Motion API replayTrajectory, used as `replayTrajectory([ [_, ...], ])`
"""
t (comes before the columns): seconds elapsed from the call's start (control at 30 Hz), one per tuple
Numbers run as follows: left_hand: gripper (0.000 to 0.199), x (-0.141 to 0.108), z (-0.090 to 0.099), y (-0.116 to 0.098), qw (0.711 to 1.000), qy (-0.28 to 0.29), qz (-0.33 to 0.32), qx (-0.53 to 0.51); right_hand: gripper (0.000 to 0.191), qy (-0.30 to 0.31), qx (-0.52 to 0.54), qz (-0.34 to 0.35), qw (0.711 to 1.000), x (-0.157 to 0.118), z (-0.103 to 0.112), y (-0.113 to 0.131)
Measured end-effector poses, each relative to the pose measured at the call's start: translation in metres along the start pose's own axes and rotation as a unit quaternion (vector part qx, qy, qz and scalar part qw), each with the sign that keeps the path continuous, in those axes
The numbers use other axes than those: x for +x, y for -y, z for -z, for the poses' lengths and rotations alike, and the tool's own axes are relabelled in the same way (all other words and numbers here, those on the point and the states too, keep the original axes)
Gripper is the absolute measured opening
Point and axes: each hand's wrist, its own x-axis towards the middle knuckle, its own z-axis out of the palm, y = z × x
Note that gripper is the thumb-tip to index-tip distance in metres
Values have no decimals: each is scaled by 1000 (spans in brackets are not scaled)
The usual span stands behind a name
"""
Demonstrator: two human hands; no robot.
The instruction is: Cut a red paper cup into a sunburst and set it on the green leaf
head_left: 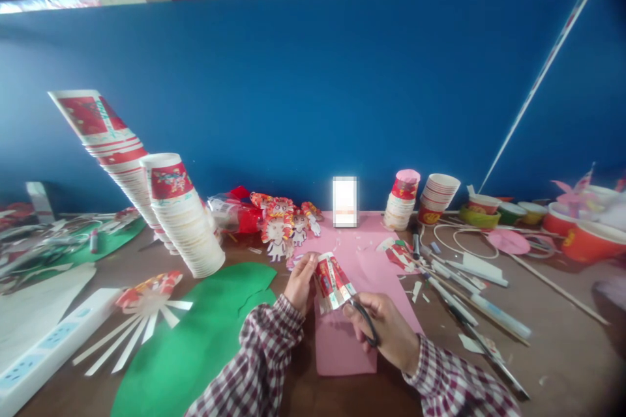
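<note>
My left hand (300, 285) grips a red and white printed paper cup (333, 281) by its left side, tilted above the pink sheet (345, 352). In my right hand (386, 326) is a pair of scissors (366, 320) with dark handles, the fingers closed round them. The blades meet the cup's lower right edge; the cup hides most of them. Behind my left hand stand several paper cut-out figures (278, 234) with orange and red hair.
Tall stacks of paper cups (183, 221) lean at the left. A green paper leaf (195, 339), a strip-cut cup piece (149, 306) and a white power strip (53, 345) lie nearer. Pens and brushes (454, 293) spread to the right, below short cup stacks (402, 199). A blue panel (313, 91) rises behind.
</note>
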Motion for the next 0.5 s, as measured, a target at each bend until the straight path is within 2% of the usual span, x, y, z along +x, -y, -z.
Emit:
replayTrajectory([
  [0.1,18,0,1,0,1000,28,-12,3,35,1,-5,3,1000,-1,1,2],
  [0.5,20,0,4,-3,999,32,-12,41,32,4,-41,5,999,-2,3,5],
])
